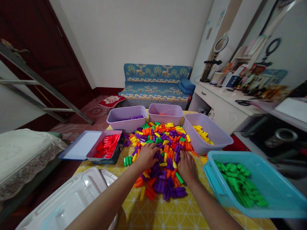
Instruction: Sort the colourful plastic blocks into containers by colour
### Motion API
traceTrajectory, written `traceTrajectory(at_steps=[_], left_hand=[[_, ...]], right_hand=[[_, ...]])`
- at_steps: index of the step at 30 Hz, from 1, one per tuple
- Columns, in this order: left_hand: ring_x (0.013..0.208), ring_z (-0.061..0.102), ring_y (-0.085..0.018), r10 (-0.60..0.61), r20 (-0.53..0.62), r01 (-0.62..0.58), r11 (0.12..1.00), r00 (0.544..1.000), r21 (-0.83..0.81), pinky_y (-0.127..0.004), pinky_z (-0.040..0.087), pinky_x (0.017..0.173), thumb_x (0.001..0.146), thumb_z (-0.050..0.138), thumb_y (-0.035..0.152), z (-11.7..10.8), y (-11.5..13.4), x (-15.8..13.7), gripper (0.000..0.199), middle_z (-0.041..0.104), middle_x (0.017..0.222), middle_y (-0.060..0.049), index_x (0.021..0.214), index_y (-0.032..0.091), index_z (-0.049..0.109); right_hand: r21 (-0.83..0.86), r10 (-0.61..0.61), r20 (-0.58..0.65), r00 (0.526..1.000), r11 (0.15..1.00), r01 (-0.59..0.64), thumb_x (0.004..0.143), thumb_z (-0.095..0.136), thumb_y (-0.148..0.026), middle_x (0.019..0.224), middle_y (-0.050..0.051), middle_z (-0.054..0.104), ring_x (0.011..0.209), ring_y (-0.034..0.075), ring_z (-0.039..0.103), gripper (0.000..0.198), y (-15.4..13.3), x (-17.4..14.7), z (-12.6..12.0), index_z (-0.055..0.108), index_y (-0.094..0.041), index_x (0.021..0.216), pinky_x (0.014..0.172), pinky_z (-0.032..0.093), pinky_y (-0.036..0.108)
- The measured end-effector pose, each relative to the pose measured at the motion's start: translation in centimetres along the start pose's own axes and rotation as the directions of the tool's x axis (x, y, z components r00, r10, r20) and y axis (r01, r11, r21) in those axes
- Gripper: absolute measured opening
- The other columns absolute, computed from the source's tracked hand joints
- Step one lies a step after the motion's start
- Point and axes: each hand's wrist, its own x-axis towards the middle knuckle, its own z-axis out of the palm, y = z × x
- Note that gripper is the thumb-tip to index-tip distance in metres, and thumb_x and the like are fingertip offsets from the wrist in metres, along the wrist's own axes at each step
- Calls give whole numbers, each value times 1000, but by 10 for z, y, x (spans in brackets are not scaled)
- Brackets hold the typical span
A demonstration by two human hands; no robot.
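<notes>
A heap of small tube-shaped plastic pieces in purple, orange, yellow and green lies on the yellow patterned tablecloth. My left hand rests on the heap's left-middle part, its fingers stretched out over the pieces. Against the right side of the heap lies my right hand, fingers extended and pointing away from me, touching pieces. I see nothing gripped in either hand, though some fingertips are hidden among the pieces. A loose green piece lies just left of my right wrist.
Around the heap stand lilac bins holding purple, orange and yellow pieces. A blue bin holds green pieces; a box at left holds red ones. White lids lie front left. A patterned sofa stands behind.
</notes>
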Motion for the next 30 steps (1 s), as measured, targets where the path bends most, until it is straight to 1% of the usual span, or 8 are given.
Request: traceTrajectory(at_steps=[5, 8, 12, 18, 20, 25, 27, 30], left_hand=[[106, 62, -28, -79, 9, 79, 997, 997, -7, -39, 48, 94, 78, 71, 32, -12, -8, 1, 44, 70, 108, -11, 119, 19, 65], [101, 65, -28, -98, 18, 99, 995, 995, -16, -38, 50, 90, 86, 61, 36, -15, -10, 2, 34, 72, 100, -10, 115, 19, 67], [106, 65, -25, -167, -48, 160, 979, 985, -125, -36, 49, 94, 93, 49, 33, -11, -14, 3, 33, 70, 109, -12, 117, 16, 65], [118, 60, -26, -281, -134, 221, 911, 950, -349, -37, 46, 101, 92, 49, 38, -9, -20, 4, 43, 65, 125, -14, 127, 15, 59], [117, 60, -25, -310, -139, 230, 881, 940, -413, -36, 46, 100, 95, 41, 40, -11, -20, 3, 42, 66, 124, -13, 122, 15, 61], [85, 66, -21, -370, -102, 285, 839, 923, -464, -32, 51, 80, 99, 21, 47, -18, -20, 2, 57, 72, 87, -7, 90, 15, 68], [92, 66, -23, -357, -113, 270, 847, 927, -457, -34, 50, 85, 98, 26, 45, -18, -23, 1, 52, 73, 95, -8, 96, 15, 69], [111, 62, -24, -308, -113, 232, 870, 945, -435, -36, 46, 97, 94, 41, 37, -15, -31, -2, 40, 69, 119, -11, 118, 16, 66]], right_hand=[[4, -1, -29, 1000, 1000, 1, 87, 46, -11, 123, 15, 64, 120, 25, 52, 39, 0, 0, 1, 55, -9, 125, 104, 38, 39], [4, 2, -33, 999, 1000, -1, 86, 46, -10, 123, 15, 64, 120, 25, 52, 41, 0, 0, 2, 55, -9, 125, 104, 38, 39], [3, 4, -38, 999, 1000, -4, 86, 46, -11, 124, 15, 64, 120, 26, 52, 40, 0, -1, 3, 55, -8, 126, 104, 39, 40], [-1, 2, -22, 1000, 1000, -2, 86, 47, -11, 124, 16, 64, 120, 26, 52, 40, -1, 0, 1, 54, -8, 125, 104, 38, 40], [-1, 1, -18, 1000, 1000, -1, 86, 46, -11, 124, 15, 64, 120, 26, 51, 40, -1, 0, 1, 54, -8, 126, 105, 38, 40], [2, 16, -21, 1000, 1000, -16, 86, 45, -11, 122, 14, 65, 120, 25, 52, 40, -1, -1, 1, 54, -11, 125, 104, 37, 39], [2, 19, -19, 1000, 1000, -19, 86, 45, -10, 123, 14, 64, 121, 25, 51, 40, -1, -1, 1, 54, -11, 125, 104, 36, 39], [-2, 16, -10, 1000, 1000, -16, 85, 46, -10, 123, 14, 64, 121, 25, 51, 40, -2, -1, 1, 54, -10, 125, 105, 36, 39]])
